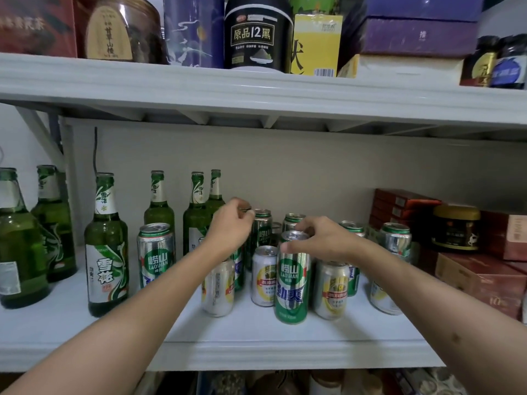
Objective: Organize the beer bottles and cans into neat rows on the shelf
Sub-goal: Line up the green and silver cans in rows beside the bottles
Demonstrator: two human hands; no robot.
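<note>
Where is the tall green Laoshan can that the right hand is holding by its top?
In the head view, the tall green Laoshan can stands near the front of the white shelf, centre-right, between two short silver-and-yellow cans, under the right hand.

**Open shelf front, crowded back**

The white shelf (256, 346) lies bare along its front edge, in front of the cans, and between the nearest green bottle (106, 252) and the tall green can (291, 277). Behind, cans stand packed close, leaving only narrow gaps. Red cartons (482, 280) wall the right end, green bottles the left, and the upper shelf (256, 89) overhangs everything
</note>
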